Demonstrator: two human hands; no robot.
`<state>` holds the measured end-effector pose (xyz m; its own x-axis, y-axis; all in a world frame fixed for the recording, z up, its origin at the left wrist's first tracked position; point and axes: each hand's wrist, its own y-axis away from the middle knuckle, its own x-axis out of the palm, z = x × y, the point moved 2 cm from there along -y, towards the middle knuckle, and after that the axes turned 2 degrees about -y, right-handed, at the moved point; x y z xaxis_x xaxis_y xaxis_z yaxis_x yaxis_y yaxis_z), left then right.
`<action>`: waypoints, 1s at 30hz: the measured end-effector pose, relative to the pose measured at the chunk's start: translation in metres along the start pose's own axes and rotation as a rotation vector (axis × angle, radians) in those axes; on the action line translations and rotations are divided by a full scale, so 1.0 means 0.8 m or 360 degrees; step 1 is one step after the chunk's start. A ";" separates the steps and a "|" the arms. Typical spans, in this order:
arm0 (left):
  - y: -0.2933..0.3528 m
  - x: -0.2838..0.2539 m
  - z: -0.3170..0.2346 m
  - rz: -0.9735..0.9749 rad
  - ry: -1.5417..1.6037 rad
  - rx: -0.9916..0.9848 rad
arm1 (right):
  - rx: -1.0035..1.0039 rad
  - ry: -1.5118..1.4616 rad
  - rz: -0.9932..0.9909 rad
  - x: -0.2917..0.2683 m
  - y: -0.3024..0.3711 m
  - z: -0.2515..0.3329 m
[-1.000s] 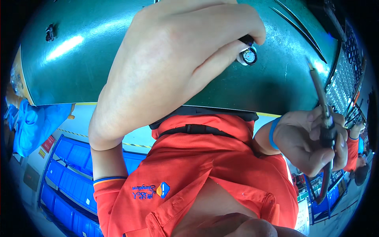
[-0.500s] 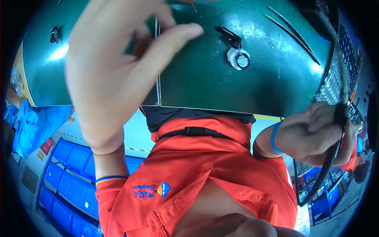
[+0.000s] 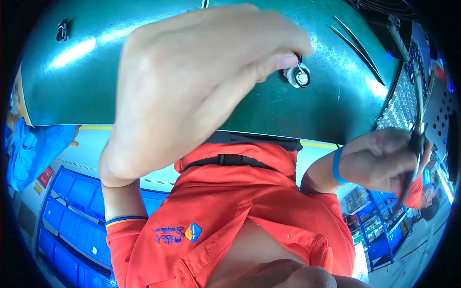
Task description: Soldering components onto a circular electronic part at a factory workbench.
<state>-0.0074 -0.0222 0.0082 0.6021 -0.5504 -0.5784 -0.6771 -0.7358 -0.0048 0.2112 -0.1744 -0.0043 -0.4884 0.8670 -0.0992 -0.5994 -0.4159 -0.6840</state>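
Note:
My left hand [image 3: 192,81] reaches across the green work surface, thumb and fingers closed over a small black part that they now mostly hide. Just past the thumb tip lies the round end of that part, a white and silver disc with a dark ring [image 3: 301,78], on a whitish lump. Off to the right, my right hand [image 3: 384,156] is closed around a slim dark cable-like thing [image 3: 417,137] that runs up and down through the fist. What exactly it is, I cannot tell.
Tweezers [image 3: 357,50] lie at the right of the green table [image 3: 269,113]. Another small black part [image 3: 62,30] sits far left. Textured clear sheeting [image 3: 398,98] borders the table's right edge. Blue bins [image 3: 72,216] stand below left, near a person's blue clothing [image 3: 38,153].
My left hand has swung right and closed over the black part beside the round disc. My right hand stays nearly in place, still holding the dark cable-like thing. The view has shifted slightly.

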 end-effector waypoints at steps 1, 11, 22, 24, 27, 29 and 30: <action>-0.001 0.003 0.000 0.0000 0.0018 0.0016 | -0.0175 0.0079 -0.0054 -0.001 0.000 0.004; -0.005 0.019 0.011 0.0015 0.0005 0.0151 | -0.0445 -0.0215 0.0607 0.044 0.005 0.020; -0.010 0.023 0.008 0.0021 0.0007 0.0169 | -0.0424 -0.0160 0.0873 0.048 -0.004 0.019; -0.010 0.025 0.009 0.0016 0.0005 0.0177 | -0.0406 -0.0171 0.0900 0.047 -0.006 0.019; -0.011 0.027 0.011 0.0016 -0.0001 0.0190 | -0.0388 -0.0173 0.0849 0.048 -0.004 0.018; -0.012 0.027 0.013 0.0020 0.0001 0.0202 | -0.0391 -0.0155 0.0802 0.049 -0.001 0.017; -0.012 0.026 0.013 0.0020 0.0000 0.0207 | -0.0398 -0.0140 0.0779 0.050 0.000 0.016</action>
<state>0.0072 -0.0222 -0.0123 0.5932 -0.5591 -0.5792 -0.7338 -0.6714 -0.1035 0.1834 -0.1437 0.0010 -0.7295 0.5583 -0.3952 -0.1255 -0.6772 -0.7250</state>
